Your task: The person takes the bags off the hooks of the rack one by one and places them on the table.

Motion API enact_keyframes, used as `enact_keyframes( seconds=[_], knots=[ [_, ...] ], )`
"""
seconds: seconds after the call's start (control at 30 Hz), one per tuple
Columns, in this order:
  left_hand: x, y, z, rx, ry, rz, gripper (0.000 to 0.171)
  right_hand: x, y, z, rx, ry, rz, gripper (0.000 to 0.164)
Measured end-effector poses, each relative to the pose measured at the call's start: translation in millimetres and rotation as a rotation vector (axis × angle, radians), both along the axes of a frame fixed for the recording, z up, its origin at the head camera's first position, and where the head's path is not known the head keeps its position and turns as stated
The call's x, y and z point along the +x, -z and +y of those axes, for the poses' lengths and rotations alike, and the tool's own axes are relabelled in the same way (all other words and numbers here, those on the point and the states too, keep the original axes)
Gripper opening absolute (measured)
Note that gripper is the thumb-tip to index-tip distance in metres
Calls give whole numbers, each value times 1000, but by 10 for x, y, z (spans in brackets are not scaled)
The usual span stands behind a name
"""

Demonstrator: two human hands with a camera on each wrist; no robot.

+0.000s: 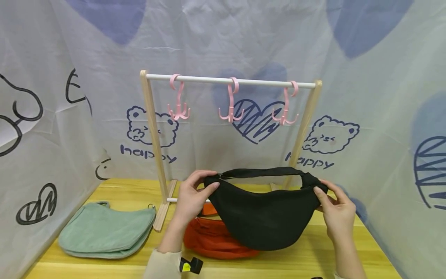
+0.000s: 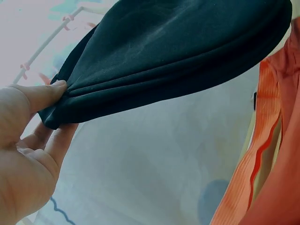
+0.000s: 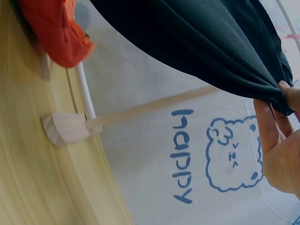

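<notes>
A black crescent-shaped shoulder bag [image 1: 265, 217] hangs stretched between both hands, its strap [image 1: 261, 171] arching over the top. My left hand [image 1: 191, 197] pinches its left upper corner, thumb in front and fingers behind. At the opposite corner my right hand [image 1: 336, 211] pinches the bag beside the strap's knot. In the left wrist view the thumb presses on the black fabric [image 2: 164, 56] near a seam. Behind and below the bag, partly hidden by it, a red-orange bag [image 1: 216, 242] lies on the wooden table [image 1: 352, 252].
A mint green bag [image 1: 104, 228] lies at the table's left. Behind the hands stands a rack with wooden posts and a white top bar [image 1: 205, 79]. Pink hooks hang from it at left [image 1: 179, 104], middle [image 1: 231, 104] and right [image 1: 285, 104]. A printed cloth [image 1: 223, 38] encloses the back and sides.
</notes>
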State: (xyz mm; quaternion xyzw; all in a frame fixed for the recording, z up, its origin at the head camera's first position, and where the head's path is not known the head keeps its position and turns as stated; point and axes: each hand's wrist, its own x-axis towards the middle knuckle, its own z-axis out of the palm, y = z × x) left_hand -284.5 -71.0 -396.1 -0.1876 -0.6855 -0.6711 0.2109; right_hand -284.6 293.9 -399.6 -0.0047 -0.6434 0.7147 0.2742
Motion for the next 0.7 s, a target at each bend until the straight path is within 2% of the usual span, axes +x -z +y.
enact_keyframes(
  seconds=[0.27, 0.5, 0.7],
  knots=[
    [-2, 27, 202, 32, 30, -32, 27, 13, -18, 207, 5, 39, -76, 34],
    [-20, 77, 384, 54, 60, -87, 27, 12, -42, 402, 55, 15, -65, 34],
    [-31, 131, 598, 34, 42, -123, 28, -1, -68, 605, 100, 15, -77, 32]
  ],
)
